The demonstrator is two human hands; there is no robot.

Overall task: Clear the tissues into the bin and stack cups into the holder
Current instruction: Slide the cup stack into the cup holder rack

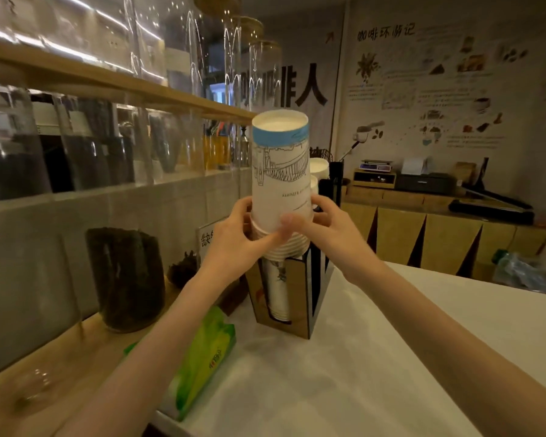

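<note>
An upside-down paper cup [279,165], white with a blue band and a line drawing, sits on top of a stack of nested cups [286,244]. That stack stands in a brown cardboard cup holder [300,298] on the white counter. My left hand [237,238] grips the stack's rims from the left. From the right, my right hand [322,225] holds the top cup's lower edge. More cups show through the holder's front slot. No loose tissues or bin are in view.
A green tissue pack [202,354] lies by my left forearm at the white counter's [375,357] edge. A dark-filled glass jar [125,279] stands on the wooden ledge to the left. Tall glass jars line the shelf above. More white cups [319,168] stand behind the holder.
</note>
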